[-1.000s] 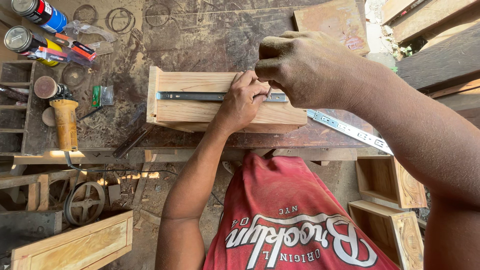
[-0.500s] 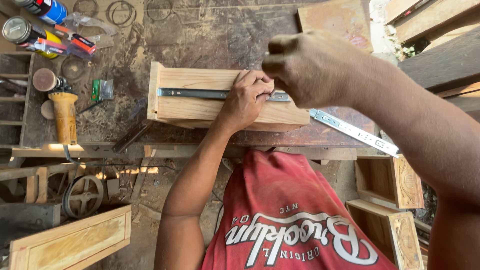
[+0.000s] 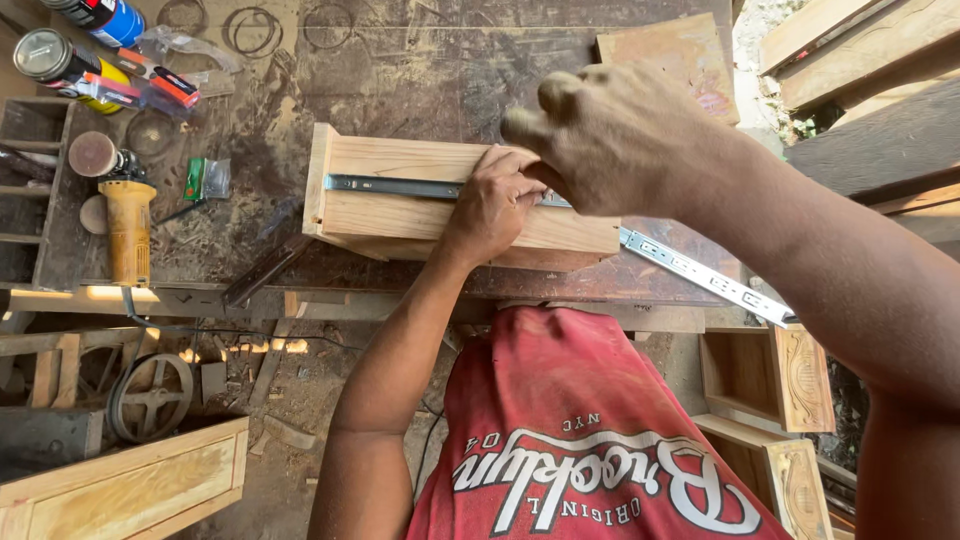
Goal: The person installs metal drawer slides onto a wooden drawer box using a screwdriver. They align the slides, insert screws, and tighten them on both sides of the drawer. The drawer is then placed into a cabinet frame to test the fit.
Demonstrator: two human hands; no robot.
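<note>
While the left hand presses flat on the metal slide rail against the wooden drawer box, the right hand hovers clenched above it; whether it grips anything, I cannot tell.

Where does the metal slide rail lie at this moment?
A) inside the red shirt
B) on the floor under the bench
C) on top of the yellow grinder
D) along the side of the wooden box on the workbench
D: the metal slide rail lies flat along the wooden box, under the left hand.
</note>
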